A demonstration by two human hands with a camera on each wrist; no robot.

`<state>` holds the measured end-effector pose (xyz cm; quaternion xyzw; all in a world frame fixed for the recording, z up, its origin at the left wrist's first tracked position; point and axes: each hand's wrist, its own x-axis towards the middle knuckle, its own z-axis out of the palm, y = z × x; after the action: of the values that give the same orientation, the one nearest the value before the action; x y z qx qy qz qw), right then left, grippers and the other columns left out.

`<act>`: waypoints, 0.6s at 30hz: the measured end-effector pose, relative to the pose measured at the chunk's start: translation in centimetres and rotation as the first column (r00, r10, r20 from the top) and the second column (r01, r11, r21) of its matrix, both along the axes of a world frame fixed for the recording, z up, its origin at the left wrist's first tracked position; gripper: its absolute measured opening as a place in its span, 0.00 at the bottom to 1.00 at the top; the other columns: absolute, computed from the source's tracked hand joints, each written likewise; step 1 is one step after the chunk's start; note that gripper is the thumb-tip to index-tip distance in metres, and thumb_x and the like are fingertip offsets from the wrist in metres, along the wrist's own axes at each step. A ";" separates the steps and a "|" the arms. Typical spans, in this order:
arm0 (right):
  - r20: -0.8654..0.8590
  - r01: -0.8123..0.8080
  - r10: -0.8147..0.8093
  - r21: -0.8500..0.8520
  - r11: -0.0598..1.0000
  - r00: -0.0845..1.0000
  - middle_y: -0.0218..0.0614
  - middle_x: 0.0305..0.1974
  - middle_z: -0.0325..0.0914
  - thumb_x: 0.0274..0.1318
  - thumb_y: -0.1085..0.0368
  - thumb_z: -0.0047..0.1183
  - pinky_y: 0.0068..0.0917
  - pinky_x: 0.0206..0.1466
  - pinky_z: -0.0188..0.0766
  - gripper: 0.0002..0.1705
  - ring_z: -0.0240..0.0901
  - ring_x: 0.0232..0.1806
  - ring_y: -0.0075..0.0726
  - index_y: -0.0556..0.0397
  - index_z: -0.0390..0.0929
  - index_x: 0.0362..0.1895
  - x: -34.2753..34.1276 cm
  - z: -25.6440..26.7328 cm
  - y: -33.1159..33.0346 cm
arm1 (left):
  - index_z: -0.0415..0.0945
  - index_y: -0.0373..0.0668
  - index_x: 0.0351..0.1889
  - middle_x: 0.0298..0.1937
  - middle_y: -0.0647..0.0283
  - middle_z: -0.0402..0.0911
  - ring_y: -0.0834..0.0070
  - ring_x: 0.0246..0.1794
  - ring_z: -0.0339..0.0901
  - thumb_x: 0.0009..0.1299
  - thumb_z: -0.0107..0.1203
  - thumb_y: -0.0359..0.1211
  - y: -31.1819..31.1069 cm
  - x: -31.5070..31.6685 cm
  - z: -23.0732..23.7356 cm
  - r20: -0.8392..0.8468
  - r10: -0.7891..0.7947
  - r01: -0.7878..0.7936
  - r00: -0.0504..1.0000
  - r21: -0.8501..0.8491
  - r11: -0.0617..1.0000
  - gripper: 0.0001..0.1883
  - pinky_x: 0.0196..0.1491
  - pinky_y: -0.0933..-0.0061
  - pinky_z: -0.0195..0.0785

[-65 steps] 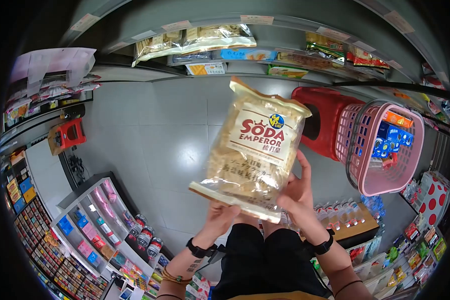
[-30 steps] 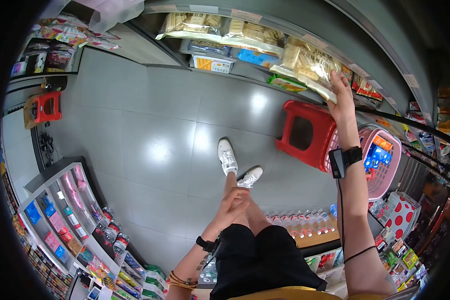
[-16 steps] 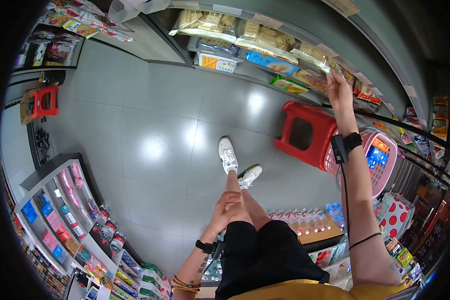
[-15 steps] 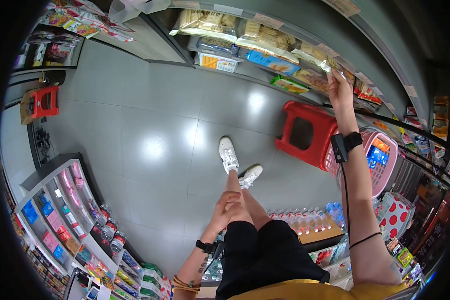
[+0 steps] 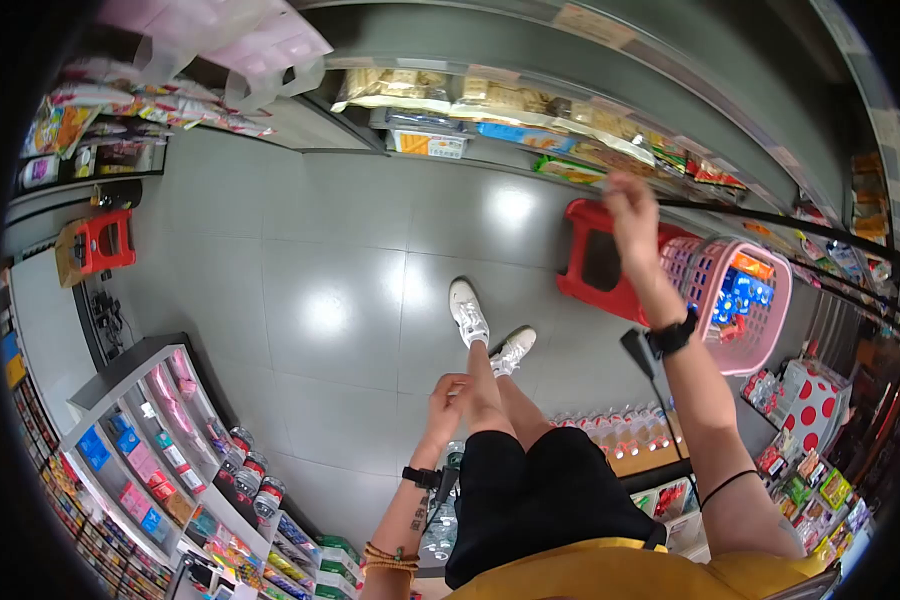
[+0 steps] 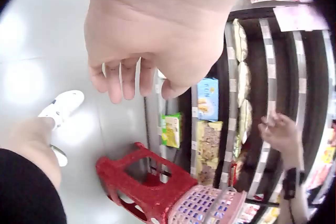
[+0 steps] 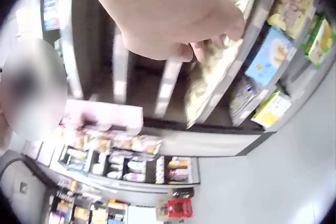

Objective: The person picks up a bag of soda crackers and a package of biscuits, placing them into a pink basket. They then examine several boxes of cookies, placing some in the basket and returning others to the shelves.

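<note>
My right hand (image 5: 634, 228), blurred in the head view, is in the air just in front of the snack shelf, its fingers loosely bent and holding nothing. Close behind it on the shelf lies a clear, cream-edged bag of soda crackers (image 5: 618, 132). Two similar cracker bags sit to its left, one in the middle (image 5: 510, 103) and one at the far left (image 5: 395, 88). My left hand (image 5: 444, 408) hangs loosely before my leg with nothing in it. In the left wrist view its fingers (image 6: 127, 79) droop, slightly bent.
A red plastic stool (image 5: 575, 262) stands below the shelf. Beside it is a pink basket (image 5: 776, 330) containing blue and orange packages. A blue biscuit pack (image 5: 526, 137) lies under the cracker bags. Bottles (image 5: 620, 430) line a low ledge near my legs; a grey display rack (image 5: 135, 385) stands at left.
Both hands held a Soda Emperor cracker bag at first. The right hand then placed it on the shelf, released it and drew back toward me. The left hand dropped to my leg.
</note>
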<state>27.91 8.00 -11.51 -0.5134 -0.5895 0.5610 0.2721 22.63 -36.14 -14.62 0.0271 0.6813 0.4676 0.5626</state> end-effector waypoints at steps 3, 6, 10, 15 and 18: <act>0.170 -0.457 0.424 0.284 0.843 0.889 0.35 0.43 0.81 0.60 0.73 0.51 0.32 0.53 0.71 0.09 0.75 0.48 0.35 0.55 0.80 0.43 -1.1 11.7 -8.1 | 0.78 0.39 0.47 0.41 0.66 0.83 0.76 0.42 0.79 0.71 0.55 0.30 -3.8 0.8 -3.9 -0.093 -0.066 0.049 0.994 -0.167 0.985 0.09 0.47 0.73 0.71; -0.387 -0.612 0.501 -0.257 0.748 0.774 0.42 0.51 0.80 0.65 0.68 0.50 0.37 0.61 0.67 0.08 0.74 0.56 0.43 0.56 0.77 0.44 -0.1 23.8 -11.5 | 0.79 0.38 0.46 0.40 0.64 0.83 0.75 0.40 0.80 0.70 0.55 0.33 -8.8 1.0 -7.0 -0.087 -0.115 0.082 0.990 -0.311 0.947 0.10 0.46 0.72 0.72; -0.929 -0.622 0.202 -0.038 0.782 0.310 0.63 0.55 0.75 0.68 0.53 0.47 0.53 0.65 0.62 0.18 0.69 0.61 0.61 0.55 0.73 0.45 2.5 32.5 -12.7 | 0.78 0.36 0.45 0.40 0.62 0.83 0.73 0.38 0.79 0.71 0.54 0.37 -13.5 0.0 -5.5 -0.002 -0.100 0.087 0.995 -0.464 0.881 0.14 0.44 0.73 0.71; -0.945 -0.086 0.033 0.006 0.996 0.326 0.45 0.48 0.80 0.72 0.48 0.42 0.55 0.50 0.67 0.15 0.67 0.53 0.62 0.43 0.64 0.48 5.5 41.4 -14.2 | 0.78 0.37 0.47 0.39 0.63 0.82 0.76 0.37 0.78 0.71 0.54 0.39 -15.2 -1.3 -2.3 0.032 -0.148 0.141 0.988 -0.563 0.814 0.15 0.39 0.75 0.67; -0.976 0.358 -0.094 -0.019 0.934 0.194 0.34 0.47 0.77 0.71 0.53 0.43 0.58 0.42 0.75 0.12 0.68 0.48 0.65 0.41 0.70 0.51 3.4 42.2 -15.4 | 0.78 0.36 0.47 0.38 0.64 0.81 0.78 0.36 0.77 0.71 0.54 0.38 -14.4 -1.7 0.0 0.025 -0.188 0.169 0.982 -0.567 0.806 0.15 0.38 0.77 0.67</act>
<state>31.30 -7.36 30.73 -0.1048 -0.2673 0.6432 0.7098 20.89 -50.57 -14.61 -0.0699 0.7926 0.1889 0.5755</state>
